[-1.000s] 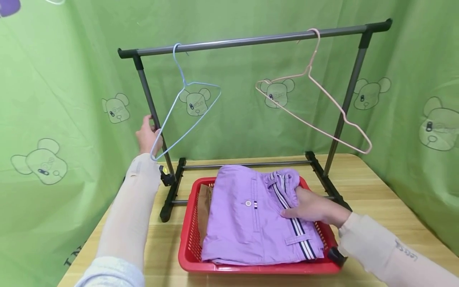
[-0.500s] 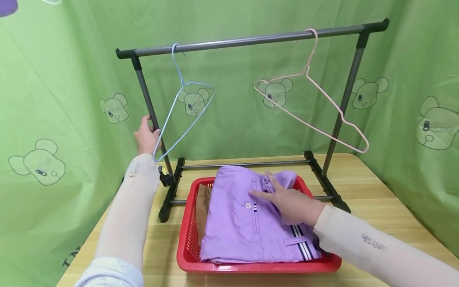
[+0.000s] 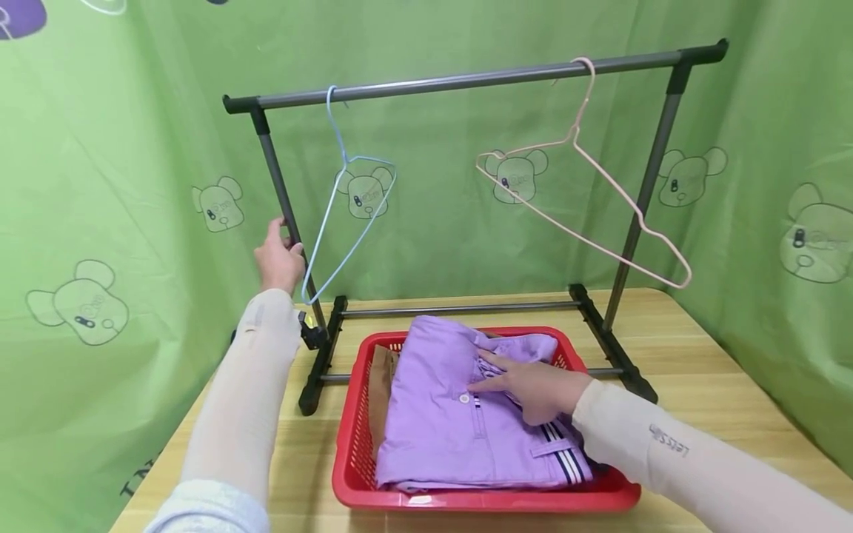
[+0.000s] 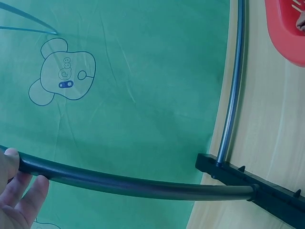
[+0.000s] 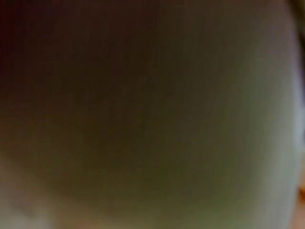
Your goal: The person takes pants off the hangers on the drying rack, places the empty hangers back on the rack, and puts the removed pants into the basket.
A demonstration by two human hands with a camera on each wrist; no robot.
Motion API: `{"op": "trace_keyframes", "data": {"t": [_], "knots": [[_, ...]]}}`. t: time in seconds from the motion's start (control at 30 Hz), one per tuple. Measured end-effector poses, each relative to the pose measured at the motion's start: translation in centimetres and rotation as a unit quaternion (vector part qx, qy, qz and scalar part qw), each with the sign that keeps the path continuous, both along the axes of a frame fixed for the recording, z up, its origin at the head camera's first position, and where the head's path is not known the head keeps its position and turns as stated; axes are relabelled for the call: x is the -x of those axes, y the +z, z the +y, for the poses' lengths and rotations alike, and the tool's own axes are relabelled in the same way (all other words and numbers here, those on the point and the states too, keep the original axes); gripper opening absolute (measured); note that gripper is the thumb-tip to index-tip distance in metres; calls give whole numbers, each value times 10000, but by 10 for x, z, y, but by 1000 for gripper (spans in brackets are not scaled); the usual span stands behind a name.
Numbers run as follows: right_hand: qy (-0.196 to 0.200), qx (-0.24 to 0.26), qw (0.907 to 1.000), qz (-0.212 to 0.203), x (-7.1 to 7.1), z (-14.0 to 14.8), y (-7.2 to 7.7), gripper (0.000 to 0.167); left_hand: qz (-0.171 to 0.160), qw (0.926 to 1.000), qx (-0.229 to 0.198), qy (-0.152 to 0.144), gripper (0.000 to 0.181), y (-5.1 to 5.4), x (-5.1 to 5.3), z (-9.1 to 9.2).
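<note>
My left hand [image 3: 278,260] grips the left post [image 3: 275,174] of a grey metal clothes rack. In the left wrist view its thumb and fingers [image 4: 33,198] close round the post [image 4: 124,185]. Folded purple trousers [image 3: 433,437], with a striped inner waistband and a white button, lie in a red plastic basket [image 3: 480,502]. My right hand [image 3: 536,386] rests on them with fingers spread, index and middle reaching toward the button and fly. Part of the waistband is hidden beneath that hand. The right wrist view is dark and blurred.
A blue hanger [image 3: 329,211] and a pink hanger [image 3: 629,196] hang from the rack's top bar [image 3: 460,80]. Something brown [image 3: 381,392] sits at the basket's left side. The rack's black feet [image 3: 323,363] stand on a wooden table [image 3: 693,363], with green curtains [image 3: 426,237] around it.
My right hand has let go of the waistband's right side and moved left onto the trousers, fingers spread. The blue hanger has swung slightly. My left hand stays on the post.
</note>
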State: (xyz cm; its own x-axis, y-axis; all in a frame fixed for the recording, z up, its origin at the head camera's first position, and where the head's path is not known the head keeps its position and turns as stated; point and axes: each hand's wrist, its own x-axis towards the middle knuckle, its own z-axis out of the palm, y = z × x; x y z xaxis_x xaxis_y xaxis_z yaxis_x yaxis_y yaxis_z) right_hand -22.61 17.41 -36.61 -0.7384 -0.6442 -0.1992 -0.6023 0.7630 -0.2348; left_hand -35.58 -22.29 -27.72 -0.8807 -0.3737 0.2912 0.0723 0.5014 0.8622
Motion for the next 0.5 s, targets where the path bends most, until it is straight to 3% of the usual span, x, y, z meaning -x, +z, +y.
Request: {"op": "trace_keyframes", "data": {"t": [0.27, 0.5], "knots": [[177, 338, 9983, -444, 7, 15, -3, 86, 76, 9999, 45, -49, 64, 1, -6, 2], [-59, -200, 9987, -457, 4, 25, 15, 88, 220, 9995, 204, 61, 60, -2, -2, 0]]}}
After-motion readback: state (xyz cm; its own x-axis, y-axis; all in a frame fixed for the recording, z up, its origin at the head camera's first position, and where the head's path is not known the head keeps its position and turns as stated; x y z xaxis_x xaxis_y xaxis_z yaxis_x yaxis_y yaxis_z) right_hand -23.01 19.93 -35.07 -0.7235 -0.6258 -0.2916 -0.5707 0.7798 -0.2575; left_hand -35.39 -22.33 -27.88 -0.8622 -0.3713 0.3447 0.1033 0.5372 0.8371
